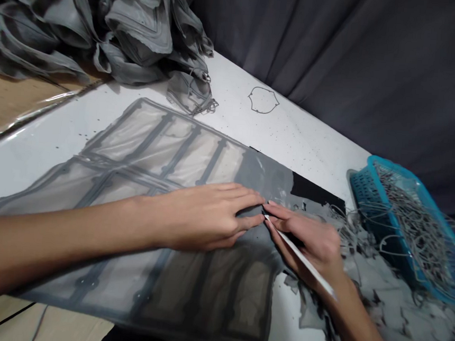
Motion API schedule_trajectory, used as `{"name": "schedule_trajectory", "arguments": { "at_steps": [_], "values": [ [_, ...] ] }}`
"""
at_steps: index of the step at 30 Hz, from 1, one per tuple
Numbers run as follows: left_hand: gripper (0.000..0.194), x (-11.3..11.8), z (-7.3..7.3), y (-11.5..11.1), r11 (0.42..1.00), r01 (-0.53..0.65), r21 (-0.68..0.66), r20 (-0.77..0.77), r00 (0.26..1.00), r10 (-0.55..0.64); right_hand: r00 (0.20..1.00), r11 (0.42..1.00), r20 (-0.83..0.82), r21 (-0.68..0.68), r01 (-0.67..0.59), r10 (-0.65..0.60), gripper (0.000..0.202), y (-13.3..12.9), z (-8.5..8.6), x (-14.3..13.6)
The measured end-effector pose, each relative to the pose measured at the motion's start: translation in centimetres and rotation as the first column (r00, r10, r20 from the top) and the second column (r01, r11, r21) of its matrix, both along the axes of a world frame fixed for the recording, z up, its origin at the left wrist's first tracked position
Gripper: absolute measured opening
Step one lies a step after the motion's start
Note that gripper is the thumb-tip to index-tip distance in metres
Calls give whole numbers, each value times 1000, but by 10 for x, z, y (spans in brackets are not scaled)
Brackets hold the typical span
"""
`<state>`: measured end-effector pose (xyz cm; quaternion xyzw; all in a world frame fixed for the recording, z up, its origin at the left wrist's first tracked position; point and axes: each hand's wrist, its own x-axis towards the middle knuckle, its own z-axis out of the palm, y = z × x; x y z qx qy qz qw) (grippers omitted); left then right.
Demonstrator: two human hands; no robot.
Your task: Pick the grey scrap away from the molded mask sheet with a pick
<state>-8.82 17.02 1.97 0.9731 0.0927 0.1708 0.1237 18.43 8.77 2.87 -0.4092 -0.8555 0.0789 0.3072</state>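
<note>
A thin grey rubbery sheet (218, 276), moulded with rows of rounded rectangular frames, lies over the white table. My left hand (211, 214) rests on it, fingers stretched out, with a gap between the forefinger and thumb tips. Facing them, my right hand (309, 238) grips a slim white tool (303, 259) whose dark tip meets the sheet between both hands' fingertips. Its exact kind is unclear. Beyond my hands, the sheet's far right part has a torn edge, and a black strip (315, 189) shows there.
A blue plastic basket (393, 193) full of thin grey rings stands at the right. Grey scraps (390, 312) lie before it. One loose outline ring (263, 100) is on the white table (303, 129). Crumpled grey sheets (105, 22) are heaped at upper left, and a dark curtain (341, 58) hangs behind.
</note>
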Motion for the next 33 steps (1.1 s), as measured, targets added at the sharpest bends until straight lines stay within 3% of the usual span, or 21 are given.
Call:
{"name": "schedule_trajectory", "arguments": {
  "at_steps": [6, 14, 22, 29, 33],
  "values": [
    [40, 0, -1, 1, 999, 10, 52, -10, 1000, -9, 980, 980, 197, 185, -75, 37, 21, -2, 1, -4],
    [42, -1, -6, 0, 1000, -5, -9, 36, 999, 5, 980, 962, 196, 262, -75, 23, 23, -6, -6, -8],
    [42, 2, -5, 0, 995, 0, 101, 36, 999, -4, 978, 941, 207, 320, -107, 41, 19, -8, -4, -9],
    [48, 1, -8, -1, 998, -10, 64, 63, 998, 6, 987, 941, 124, 334, 57, -104, 23, -10, -9, -2],
    [46, 1, -10, -1, 998, -28, 58, 74, 997, 24, 987, 954, 124, 295, 60, -100, 23, -4, -5, -5]
  ]
}}
